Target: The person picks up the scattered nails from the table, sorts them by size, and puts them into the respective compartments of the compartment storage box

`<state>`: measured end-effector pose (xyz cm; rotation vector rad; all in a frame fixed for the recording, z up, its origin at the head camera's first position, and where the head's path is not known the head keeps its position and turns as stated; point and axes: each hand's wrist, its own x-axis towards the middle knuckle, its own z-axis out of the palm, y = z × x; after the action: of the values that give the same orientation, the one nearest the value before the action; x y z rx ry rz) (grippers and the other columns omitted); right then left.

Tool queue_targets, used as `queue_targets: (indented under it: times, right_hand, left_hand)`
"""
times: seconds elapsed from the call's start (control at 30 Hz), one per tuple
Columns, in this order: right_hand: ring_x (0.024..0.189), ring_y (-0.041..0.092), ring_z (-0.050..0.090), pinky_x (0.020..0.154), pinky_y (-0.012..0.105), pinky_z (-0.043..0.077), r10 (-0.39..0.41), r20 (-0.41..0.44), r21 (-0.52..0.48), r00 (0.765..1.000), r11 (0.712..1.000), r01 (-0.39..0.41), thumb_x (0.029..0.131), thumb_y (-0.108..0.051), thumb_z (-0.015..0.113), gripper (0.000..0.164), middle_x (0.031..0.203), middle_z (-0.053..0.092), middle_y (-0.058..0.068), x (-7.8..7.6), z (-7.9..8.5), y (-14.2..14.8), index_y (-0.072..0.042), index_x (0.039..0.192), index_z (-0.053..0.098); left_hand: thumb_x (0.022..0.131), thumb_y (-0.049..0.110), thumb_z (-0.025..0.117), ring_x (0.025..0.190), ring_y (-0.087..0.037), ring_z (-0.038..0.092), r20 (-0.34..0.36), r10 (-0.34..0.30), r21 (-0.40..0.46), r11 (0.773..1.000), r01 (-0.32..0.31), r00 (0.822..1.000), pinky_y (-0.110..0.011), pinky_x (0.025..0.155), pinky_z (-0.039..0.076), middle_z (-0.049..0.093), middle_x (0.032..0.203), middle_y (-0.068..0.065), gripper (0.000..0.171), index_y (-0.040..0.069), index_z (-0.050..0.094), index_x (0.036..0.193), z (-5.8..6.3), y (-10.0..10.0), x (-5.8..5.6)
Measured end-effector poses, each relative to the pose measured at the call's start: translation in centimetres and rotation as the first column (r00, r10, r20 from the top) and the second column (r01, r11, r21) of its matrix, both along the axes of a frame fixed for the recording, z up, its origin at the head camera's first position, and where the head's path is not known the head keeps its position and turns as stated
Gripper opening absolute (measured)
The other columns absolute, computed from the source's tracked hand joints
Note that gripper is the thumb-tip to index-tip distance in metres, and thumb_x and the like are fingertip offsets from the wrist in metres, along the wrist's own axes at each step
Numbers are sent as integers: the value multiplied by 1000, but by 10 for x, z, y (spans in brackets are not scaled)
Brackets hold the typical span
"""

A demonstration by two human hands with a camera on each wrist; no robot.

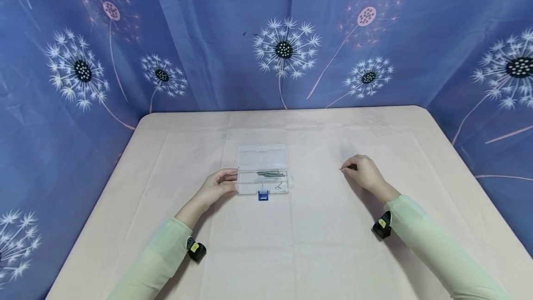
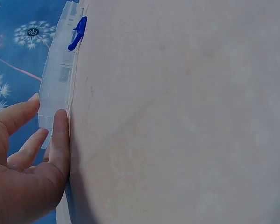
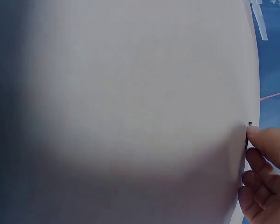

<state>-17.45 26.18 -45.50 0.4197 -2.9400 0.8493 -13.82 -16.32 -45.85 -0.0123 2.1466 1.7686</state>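
Note:
On the table stands a clear plastic box (image 1: 262,189) with its lid (image 1: 262,157) raised at the back and a blue latch (image 1: 263,196) at the front. Several long, thin metal screws (image 1: 271,174) lie in its rear compartment, and a few small thin pieces (image 1: 278,185) in the front one. My left hand (image 1: 216,188) holds the box by its left end, thumb and fingers against it. To the right of the box, my right hand (image 1: 364,172) pinches a small dark screw (image 3: 250,123) just above the table. Most of that screw is hidden by the fingers.
A pale cloth covers the table (image 1: 320,235). Blue curtains (image 1: 225,59) with dandelion prints hang behind it and along both sides. Each wrist carries a small black camera, the left one (image 1: 196,251) and the right one (image 1: 381,227).

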Motion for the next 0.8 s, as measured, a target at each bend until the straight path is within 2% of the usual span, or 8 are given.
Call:
queue_targets:
  times: [0.13, 0.33, 0.53, 0.67, 0.8]
  right_hand:
    - [85, 32, 55, 75, 45, 47, 34, -13, 21, 999, 999, -34, 86, -3, 64, 6, 89, 64, 15, -1, 0, 0, -2, 84, 70]
    - [86, 34, 56, 83, 50, 46, 133, -79, 138, 988, 983, -122, 87, -2, 62, 6, 84, 64, 14, -4, 4, -2, -1, 83, 66]
    - [83, 34, 56, 78, 49, 47, 155, -83, 235, 984, 963, -132, 90, -4, 58, 9, 83, 63, 13, -2, 5, -4, -1, 84, 64]
    - [85, 33, 56, 79, 49, 47, 147, -58, 235, 987, 963, -129, 91, -5, 57, 9, 84, 63, 13, 0, 4, -4, -1, 86, 63]
    - [84, 33, 60, 81, 49, 49, 157, -62, 192, 986, 971, -143, 91, -2, 56, 8, 83, 64, 14, 0, 3, -4, 1, 85, 61]
  left_hand:
    - [88, 0, 61, 106, -23, 60, -5, -1, 2, 1000, 1, 1000, -26, 85, 57, 49, 133, -29, 55, -5, 41, 139, 2, 0, 0]
    - [88, 1, 61, 108, -24, 60, -1, 4, -5, 1000, -4, 1000, -26, 85, 57, 49, 133, -29, 55, -5, 41, 138, 2, 0, -2]
    - [88, 0, 61, 107, -23, 60, -2, 1, 14, 1000, -1, 1000, -24, 83, 57, 49, 134, -29, 55, -5, 41, 138, 1, 0, -3]
    - [88, 1, 61, 106, -21, 60, -4, -6, 16, 1000, 6, 1000, -25, 84, 57, 48, 134, -30, 55, -6, 40, 139, 0, 0, -2]
    - [88, 0, 61, 104, -20, 61, -4, 2, 10, 1000, -2, 1000, -25, 84, 57, 49, 133, -30, 55, -6, 41, 138, -2, -1, -2]
